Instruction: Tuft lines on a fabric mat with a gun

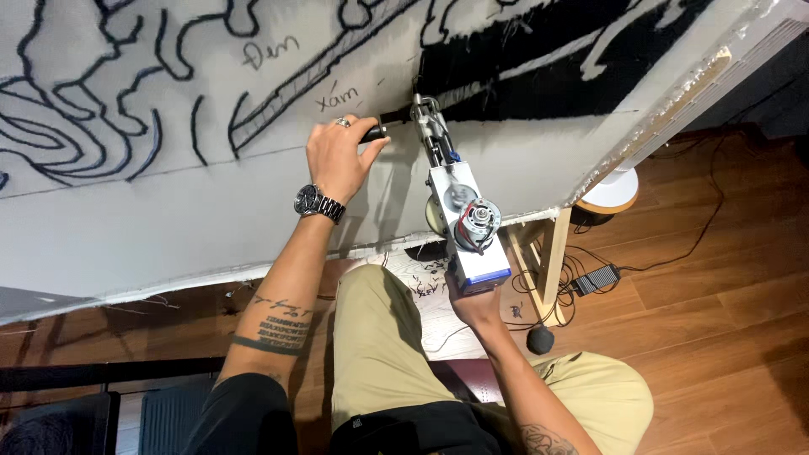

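From up here I see my left hand (335, 158) wearing a silver ring on one finger and a dark-faced metal wristwatch (318, 203) with a linked band. My left forearm carries dark tattoos: a thin branching line, a block of small lettering and a band beneath it. My right hand (474, 305) is bare, and its forearm shows a tattoo near the elbow. I wear khaki trousers (379, 354) and a black top (244, 417).

Single head-worn view, looking steeply down, close to stretched cloth (211, 227)
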